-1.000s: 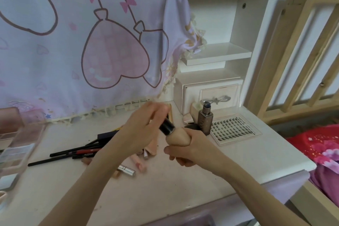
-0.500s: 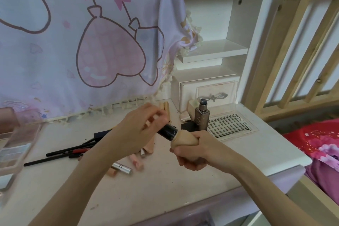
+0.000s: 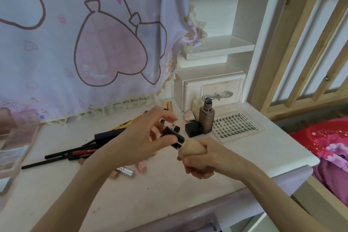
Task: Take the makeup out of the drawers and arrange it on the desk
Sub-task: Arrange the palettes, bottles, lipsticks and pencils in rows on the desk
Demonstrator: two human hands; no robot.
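One beige bottle [image 3: 191, 150] above the white counter [image 3: 169, 190], right hand [image 3: 204, 158] gripping its body, left hand [image 3: 145, 137] pinching its black cap [image 3: 174, 136], several pencils [image 3: 71, 154], one brown pump bottle [image 3: 206, 118], one lash tray [image 3: 238, 125], one closed drawer [image 3: 212, 93], pink curtain [image 3: 84, 43], wooden bed rail [image 3: 305, 43].

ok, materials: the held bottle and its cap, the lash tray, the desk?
Bottle: beige, matte, opaque; frosted glass or plastic, can't tell. Cap: glossy black, likely hard plastic, with highlights. Lash tray: clear rigid plastic, see-through rim. Desk: white, smooth, faint sheen; probably painted or laminated board.
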